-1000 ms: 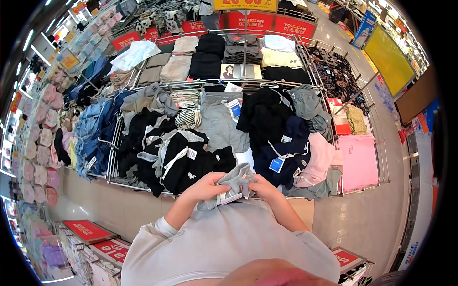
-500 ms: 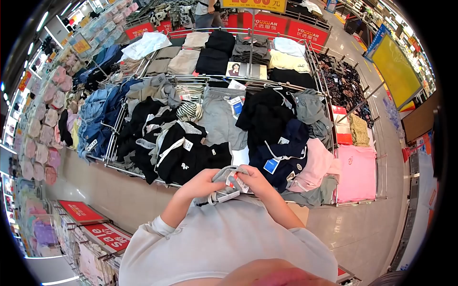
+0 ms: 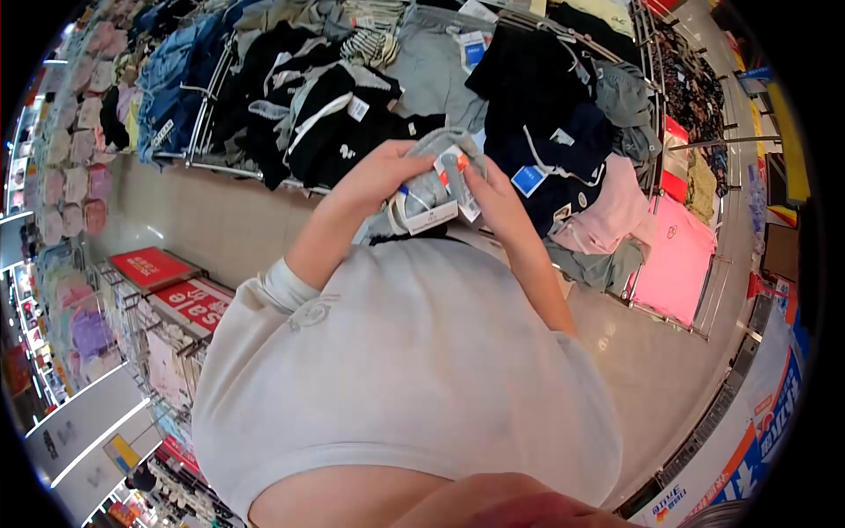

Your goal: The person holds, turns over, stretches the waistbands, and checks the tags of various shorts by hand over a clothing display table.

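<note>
A light grey garment [image 3: 425, 191] with white and orange tags is held between both hands, just in front of the grey-white shirt. My left hand [image 3: 385, 176] grips its left side, with the fingers partly hidden by the cloth. On the right side, my right hand [image 3: 491, 198] is closed on the edge beside the tags. A white label [image 3: 429, 217] hangs at the garment's lower edge. Beyond the hands lie black clothes [image 3: 348, 145] with a white print, and a navy garment [image 3: 550, 163] with a blue tag.
Metal rails edge the display of piled clothes. Grey shorts [image 3: 437, 66], a pale pink garment [image 3: 607, 214] and a folded bright pink one [image 3: 676, 260] lie there. Jeans [image 3: 180, 84] are piled at the left. Red sale signs [image 3: 195, 302] top a rack at the lower left.
The view has tilted down, so the display sits higher in the frame. Both hands still hold the grey garment, whose tags and white label now face up more plainly.
</note>
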The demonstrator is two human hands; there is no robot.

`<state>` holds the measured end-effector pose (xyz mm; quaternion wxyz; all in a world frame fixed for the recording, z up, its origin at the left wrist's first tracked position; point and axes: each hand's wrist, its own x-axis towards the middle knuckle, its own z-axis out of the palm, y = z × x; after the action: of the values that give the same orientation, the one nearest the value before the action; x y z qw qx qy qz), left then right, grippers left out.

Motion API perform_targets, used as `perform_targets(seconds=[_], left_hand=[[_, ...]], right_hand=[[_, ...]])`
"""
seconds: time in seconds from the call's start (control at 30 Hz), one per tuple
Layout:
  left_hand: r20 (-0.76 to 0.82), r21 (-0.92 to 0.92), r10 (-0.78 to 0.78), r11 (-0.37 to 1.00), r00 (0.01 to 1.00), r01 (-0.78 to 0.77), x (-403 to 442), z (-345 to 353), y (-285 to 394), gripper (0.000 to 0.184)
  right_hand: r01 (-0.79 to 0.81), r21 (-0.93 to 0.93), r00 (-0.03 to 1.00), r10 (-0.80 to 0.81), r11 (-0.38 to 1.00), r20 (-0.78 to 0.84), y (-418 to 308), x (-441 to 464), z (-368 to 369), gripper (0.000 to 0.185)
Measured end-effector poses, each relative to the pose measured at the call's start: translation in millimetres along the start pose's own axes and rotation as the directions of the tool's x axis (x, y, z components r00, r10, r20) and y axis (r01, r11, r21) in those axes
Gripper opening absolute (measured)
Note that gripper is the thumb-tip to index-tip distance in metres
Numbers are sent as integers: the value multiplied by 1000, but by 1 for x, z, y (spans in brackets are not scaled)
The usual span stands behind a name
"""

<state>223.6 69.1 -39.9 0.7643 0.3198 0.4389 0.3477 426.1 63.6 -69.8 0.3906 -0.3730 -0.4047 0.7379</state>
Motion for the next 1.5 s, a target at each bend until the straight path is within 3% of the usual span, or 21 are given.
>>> perform_targets(seconds=[0.13, 0.27, 0.4, 0.47, 0.6, 0.67, 0.7, 0.87, 0.93, 0.97, 1.0, 1.07, 1.2, 1.27, 1.33, 1.37, 1.43, 1.47, 1.5], left_hand=[[21, -55, -26, 998, 999, 27, -2, -13, 1, 25], [55, -49, -24, 998, 998, 26, -7, -21, 4, 28], [181, 148, 22, 988, 983, -50, -9, -37, 0, 32], [244, 204, -47, 979, 969, -3, -17, -37, 8, 28], [244, 209, -34, 978, 969, -19, -17, -56, 1, 21], [247, 183, -11, 983, 969, -35, -18, -73, 1, 22], [247, 159, -7, 987, 969, -34, -21, -80, 7, 24], [339, 275, 87, 943, 937, -187, -38, -119, 36, 29], [391, 545, 78, 783, 917, -300, -43, -135, 49, 42], [359, 605, 33, 753, 933, -259, -47, -141, 57, 45], [362, 604, 40, 751, 931, -266, -47, -149, 60, 45], [420, 671, 0, 673, 908, -311, -45, -167, 66, 44], [470, 557, 35, 764, 882, -327, -43, -196, 72, 40], [483, 492, 2, 827, 876, -273, -43, -204, 76, 40], [480, 396, 59, 876, 875, -277, -36, -214, 67, 43], [491, 397, 52, 875, 870, -276, -35, -216, 64, 43], [454, 119, 187, 956, 871, -267, -35, -222, 57, 42], [466, 120, 181, 957, 866, -264, -33, -226, 56, 42], [386, -29, 217, 974, 897, -223, -33, -230, 54, 40]], right_hand=[[-133, 84, 991, 135, 988, -23, -1, 3, 9, 37], [-146, 239, 989, 147, 960, 17, 3, 4, 17, 41], [-301, 139, 947, 279, 944, 160, 16, 2, 9, 50], [-321, 264, 940, 271, 910, 207, 25, 1, 16, 54], [-333, 222, 932, 284, 917, 225, 31, 14, 37, 70], [-323, 175, 936, 288, 930, 200, 24, 24, 54, 61], [-376, 125, 926, 369, 918, 80, 25, 29, 61, 47], [-306, 142, 947, 316, 941, -57, 11, 52, 91, 29], [-165, 187, 968, 195, 968, -155, 1, 60, 99, 29], [-122, 125, 968, 146, 985, -205, -3, 64, 101, 29], [-60, 147, 990, 78, 987, -116, -1, 69, 92, 26], [-37, 113, 992, 50, 993, -114, -3, 74, 83, 24], [36, -82, 965, -56, 996, -258, -17, 68, 92, 21], [103, -73, 948, -120, 992, -295, -18, 67, 95, 21], [156, 61, 936, -128, 986, -329, -16, 68, 95, 23], [153, 55, 901, -117, 987, -418, -17, 70, 97, 24], [186, 82, 908, -139, 979, -395, -10, 68, 88, 24], [208, 110, 919, -155, 972, -362, -7, 65, 84, 23], [225, 103, 906, -169, 969, -387, -7, 64, 89, 23]])
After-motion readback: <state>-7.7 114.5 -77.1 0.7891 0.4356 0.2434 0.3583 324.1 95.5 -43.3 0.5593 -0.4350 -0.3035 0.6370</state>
